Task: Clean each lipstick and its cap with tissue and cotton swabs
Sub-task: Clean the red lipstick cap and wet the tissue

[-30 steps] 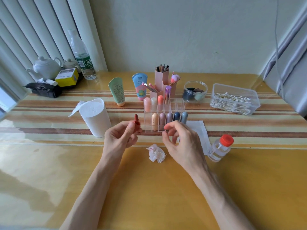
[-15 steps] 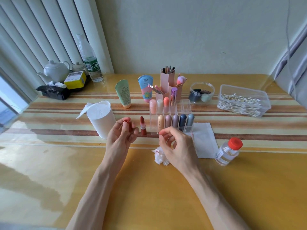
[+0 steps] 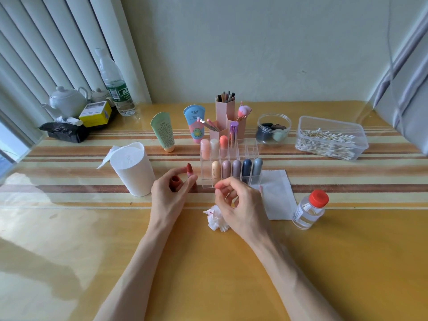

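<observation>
Lipstick, uncapped, upright at my left hand's fingertips, which curl round its red cap; right hand curled just beside, grasp unclear; acrylic organizer behind holds capped lipsticks; tub near tabletop's right edge holds cotton swabs.

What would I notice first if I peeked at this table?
Probably the bare red lipstick upright mid-table by the left hand, which holds its red cap. Right beside it, a clear rack holds pastel capped lipsticks. Far right sits a tub of cotton swabs.

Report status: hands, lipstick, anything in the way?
Left hand grips red cap. Right hand curled, hold unclear. Lipstick uncapped, upright by organizer. Crumpled tissue beside right hand.
</observation>
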Motion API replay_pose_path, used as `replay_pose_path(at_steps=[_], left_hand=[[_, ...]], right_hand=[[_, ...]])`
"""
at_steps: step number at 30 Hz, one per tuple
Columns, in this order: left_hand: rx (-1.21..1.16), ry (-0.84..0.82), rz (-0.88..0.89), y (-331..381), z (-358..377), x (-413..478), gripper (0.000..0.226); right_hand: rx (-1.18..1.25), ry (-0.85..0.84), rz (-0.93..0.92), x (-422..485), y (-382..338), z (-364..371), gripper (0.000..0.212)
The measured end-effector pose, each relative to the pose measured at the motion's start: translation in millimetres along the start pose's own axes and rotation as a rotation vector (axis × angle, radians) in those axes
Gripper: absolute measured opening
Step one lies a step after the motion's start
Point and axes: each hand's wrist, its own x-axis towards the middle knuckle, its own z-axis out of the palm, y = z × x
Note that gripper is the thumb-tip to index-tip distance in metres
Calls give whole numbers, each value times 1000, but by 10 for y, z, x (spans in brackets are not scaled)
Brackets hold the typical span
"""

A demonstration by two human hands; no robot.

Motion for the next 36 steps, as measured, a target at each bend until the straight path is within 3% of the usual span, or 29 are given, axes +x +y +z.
replay_pose_path(at_steps=[3,6,9,11,16,18,22,26,32,36], left_hand=[[-16,46,6,87,9,-17,13],[-243,53,-43,201,-22,-63,15],[-529,-40,-132,264,-60,-127,28],[-589,-108,-155,293,-48,-166,31],[-623,-106,-157,274,-36,-185,30],[-618,-78,-161,271,-19,-195,38],[-612,-67,-199,271,10,-207,23],[-622,-60,-223,300,41,-221,24],[-673,-62,-207,314,5,-227,20],[-627,-43,-191,383,14,-259,13]], right_hand=[[22,2,10,3,19,2,5],[112,-34,46,-4,-1,9,16],[334,-202,128,16,-47,3,33],[496,-301,171,24,-74,6,34],[676,-218,217,-1,-71,87,28],[685,-174,209,-6,-81,92,25],[699,-106,177,-4,-116,73,20],[628,-23,122,-22,-106,118,21],[722,-219,198,-9,-168,65,23],[779,-164,248,-14,-142,68,22]])
